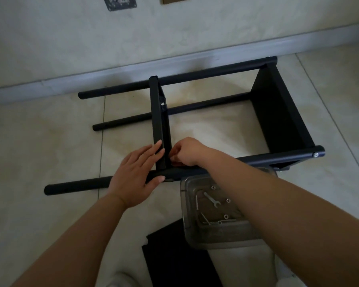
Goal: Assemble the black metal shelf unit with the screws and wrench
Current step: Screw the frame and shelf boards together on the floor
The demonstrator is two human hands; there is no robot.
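The black metal shelf unit (216, 112), a frame of round tubes and flat panels, lies on its side across the middle of the frame on the pale tiled floor (39, 141). A narrow black shelf panel (159, 121) stands crosswise at centre, its lower end meeting the near black tube (81, 184). The left hand (138, 172) is laid flat, fingers straight and together, against the panel's left face, with the thumb on the tube. The right hand (187, 151) is curled at the joint on the panel's right side; its fingertips seem to pinch something small, probably a screw, though this is hidden. The small silver wrench (211, 200) lies unused in the clear plastic tray (187, 204) at lower centre, among loose washers (226, 216). Should the left hand's steadying slacken, the panel could tilt and its hole drift off the tube's, so a screw might start crooked or drop to the floor. The right forearm hangs over the tray and could knock it.
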